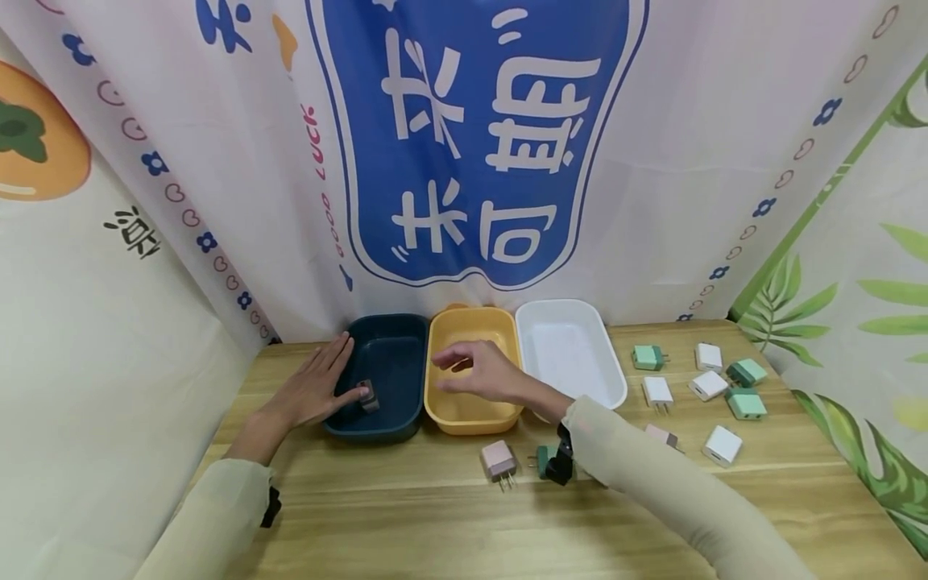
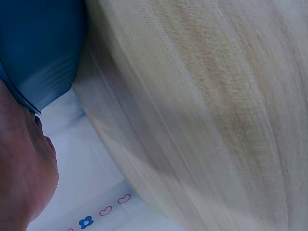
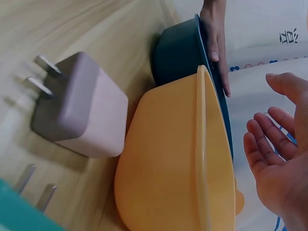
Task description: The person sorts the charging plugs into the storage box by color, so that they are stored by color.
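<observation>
My left hand [image 1: 312, 387] rests on the left rim of a dark blue bin [image 1: 395, 350], fingers straight and the thumb reaching inside. A mauve plug charger [image 1: 371, 402] sits in that bin, the thumb tip overlapping it in the head view. Over the yellow bin [image 1: 471, 425] hovers my right hand [image 1: 484, 372], its fingers loosely bent and nothing held. The right wrist view shows its palm [image 3: 284, 187] bare beside the yellow bin's rim. In front of that bin lies a pink and mauve plug charger [image 3: 103, 113], prongs toward me.
A white bin [image 1: 573, 362] stands right of the yellow one. Under my right forearm is a green charger [image 1: 546, 461]. Several white chargers [image 1: 722, 445] and green chargers [image 1: 745, 403] are scattered at the table's right, with another pink one [image 1: 660, 436]. A printed curtain [image 1: 652, 225] hangs behind.
</observation>
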{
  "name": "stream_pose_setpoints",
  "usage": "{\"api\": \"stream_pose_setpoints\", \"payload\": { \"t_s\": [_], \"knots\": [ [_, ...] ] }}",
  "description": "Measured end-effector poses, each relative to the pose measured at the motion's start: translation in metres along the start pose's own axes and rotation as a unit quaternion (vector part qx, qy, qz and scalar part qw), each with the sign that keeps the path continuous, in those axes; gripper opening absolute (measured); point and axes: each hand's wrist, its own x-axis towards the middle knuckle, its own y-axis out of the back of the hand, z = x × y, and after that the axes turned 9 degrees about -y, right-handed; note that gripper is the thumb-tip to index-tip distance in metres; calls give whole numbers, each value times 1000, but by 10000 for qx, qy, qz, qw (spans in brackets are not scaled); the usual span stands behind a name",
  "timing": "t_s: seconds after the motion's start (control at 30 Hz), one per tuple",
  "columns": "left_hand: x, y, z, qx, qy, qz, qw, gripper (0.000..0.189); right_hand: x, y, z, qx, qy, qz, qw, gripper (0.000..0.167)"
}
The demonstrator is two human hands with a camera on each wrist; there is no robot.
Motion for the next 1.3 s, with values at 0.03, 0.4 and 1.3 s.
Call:
{"api": "stream_pose_setpoints", "payload": {
  "t_s": [0.03, 0.4, 1.3],
  "knots": [
    [0, 0, 0, -2, -11, 3, 10000, 101, -3, 1, 0, -18, 15, -26, 10000, 43],
    [0, -1, 0, 20, -23, 5, 10000, 101, -34, 10, -3, -74, 16, -288, 9996, 44],
    [1, -4, -4, 27, 16, -103, 9999, 102, -98, 17, 3, -260, 341, -811, 9958, 42]
  ]
}}
